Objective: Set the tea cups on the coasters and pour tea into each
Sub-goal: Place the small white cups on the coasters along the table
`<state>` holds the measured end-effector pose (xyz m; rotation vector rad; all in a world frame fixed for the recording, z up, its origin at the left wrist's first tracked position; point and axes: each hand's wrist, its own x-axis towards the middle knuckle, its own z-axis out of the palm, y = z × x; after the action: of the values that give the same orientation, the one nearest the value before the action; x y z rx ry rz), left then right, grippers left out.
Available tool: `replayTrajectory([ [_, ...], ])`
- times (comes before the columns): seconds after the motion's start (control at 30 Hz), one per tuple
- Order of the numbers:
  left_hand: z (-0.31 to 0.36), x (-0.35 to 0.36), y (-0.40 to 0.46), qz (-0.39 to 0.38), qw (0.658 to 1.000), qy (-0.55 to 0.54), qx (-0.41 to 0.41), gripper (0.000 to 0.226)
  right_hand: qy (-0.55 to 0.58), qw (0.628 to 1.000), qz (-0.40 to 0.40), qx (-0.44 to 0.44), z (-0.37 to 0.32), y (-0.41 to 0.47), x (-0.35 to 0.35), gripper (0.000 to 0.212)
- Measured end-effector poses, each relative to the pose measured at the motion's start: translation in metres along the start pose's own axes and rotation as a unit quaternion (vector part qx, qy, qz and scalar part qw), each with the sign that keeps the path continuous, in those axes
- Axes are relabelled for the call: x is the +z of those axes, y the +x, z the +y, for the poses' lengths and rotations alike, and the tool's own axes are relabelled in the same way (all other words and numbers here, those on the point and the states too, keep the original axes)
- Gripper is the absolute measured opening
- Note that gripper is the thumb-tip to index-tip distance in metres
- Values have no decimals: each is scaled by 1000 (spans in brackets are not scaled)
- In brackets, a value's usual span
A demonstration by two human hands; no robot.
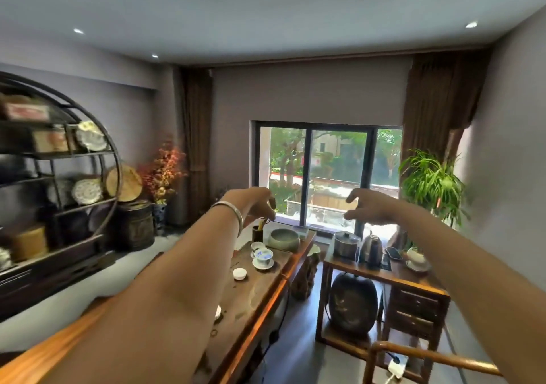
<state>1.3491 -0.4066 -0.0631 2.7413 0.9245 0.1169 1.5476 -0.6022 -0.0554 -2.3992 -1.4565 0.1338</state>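
Both my arms stretch out in front of me, high above the wooden tea table (266, 289). My left hand (255, 203), with a silver bangle on its wrist, has curled fingers and holds nothing. My right hand (369, 207) is also empty, its fingers apart. On the table a small white tea cup (239, 273) stands alone. Behind it sits a blue-and-white lidded cup on a saucer (263, 258), with another small white cup (257, 246) beyond. No coasters are clear in this blurred view.
A grey-green ceramic bowl (284, 239) and a dark tool holder (257, 233) stand at the table's far end. A side table (384, 271) at right carries a pot, a steel kettle (370, 249) and a white teapot (417, 258). A chair rail (428, 357) is near right.
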Motion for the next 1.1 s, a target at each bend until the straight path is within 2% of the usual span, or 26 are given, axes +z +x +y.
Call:
replayTrajectory([
  [0.23, -61, -1, 54, 16, 997, 8, -70, 41, -5, 997, -25, -74, -12, 100, 26, 50],
  [0.6, -189, -3, 222, 29, 992, -47, -116, 24, -10, 991, -51, -120, -48, 316, 74, 52],
  [0.83, -270, -8, 311, 8, 989, -43, -142, 35, -27, 986, -85, -143, -80, 442, 113, 52],
  [1.1, -361, 5, 340, -2, 975, -78, -209, 37, -17, 970, -121, -211, -121, 556, 176, 49],
])
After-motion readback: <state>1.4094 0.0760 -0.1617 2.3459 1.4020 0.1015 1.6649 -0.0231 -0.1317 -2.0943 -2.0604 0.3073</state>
